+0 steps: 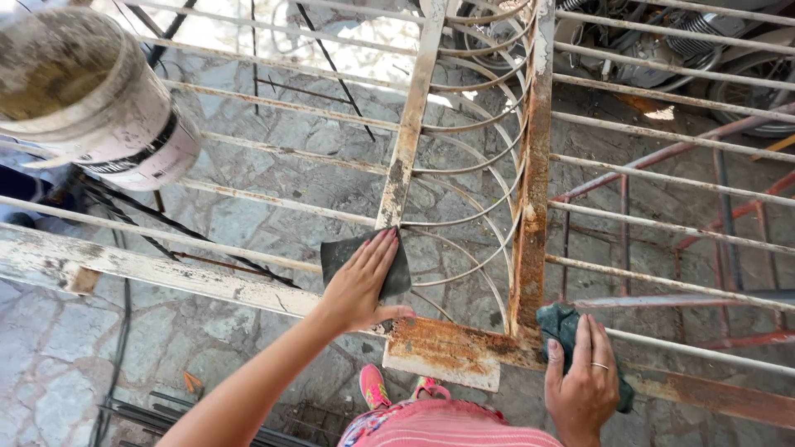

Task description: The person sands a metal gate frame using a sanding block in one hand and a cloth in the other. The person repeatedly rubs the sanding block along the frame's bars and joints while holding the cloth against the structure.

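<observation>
At the far left a paint-smeared white bucket stands on the rusty metal gate, which lies flat above a stone floor; its nearest bar runs from the left edge towards the right, white paint flaking off it. Right of the middle, the left hand lies flat and open, fingers pointing away, pressing a dark sheet of sandpaper where an upright bar meets that nearest bar; just right of it the metal is bare orange rust. Further right, the right hand, a ring on one finger, rests spread over a dark green cloth on the same bar; whether it pinches the cloth is hard to tell. Curved thin rods arc between the hands, farther off.
</observation>
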